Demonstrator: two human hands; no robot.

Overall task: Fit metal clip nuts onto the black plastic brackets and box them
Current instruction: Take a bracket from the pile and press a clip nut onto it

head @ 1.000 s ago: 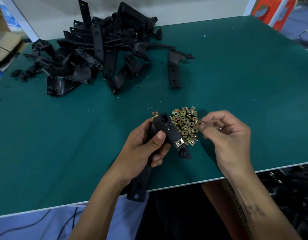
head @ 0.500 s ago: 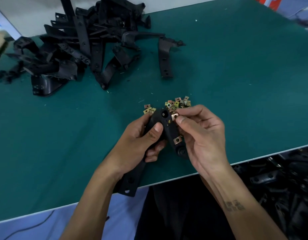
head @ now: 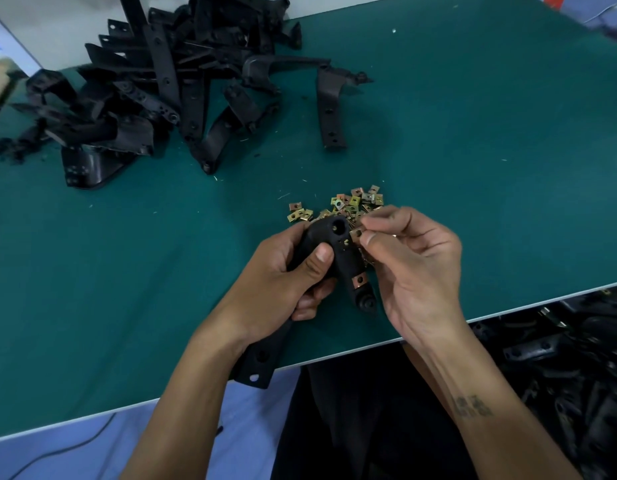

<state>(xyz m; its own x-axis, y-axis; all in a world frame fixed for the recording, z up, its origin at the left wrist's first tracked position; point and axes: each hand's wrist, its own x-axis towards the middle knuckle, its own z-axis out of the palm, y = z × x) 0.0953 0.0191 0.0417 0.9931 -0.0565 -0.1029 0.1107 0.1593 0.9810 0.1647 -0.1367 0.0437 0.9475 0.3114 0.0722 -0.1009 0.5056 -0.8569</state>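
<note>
Head view: left hand (head: 283,271) grips a black plastic bracket (head: 338,251) while right hand (head: 414,271), just beside it, pinches a clip nut (head: 356,233) against the bracket.

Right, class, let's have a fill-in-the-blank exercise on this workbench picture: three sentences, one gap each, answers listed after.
1. The left hand grips a black plastic ____.
2. The right hand pinches a metal clip nut against the bracket, which already carries ____ fitted clip nut lower down.
3. The loose clip nuts lie in a small heap on the ____ table.

Answers: bracket; one; green
</note>
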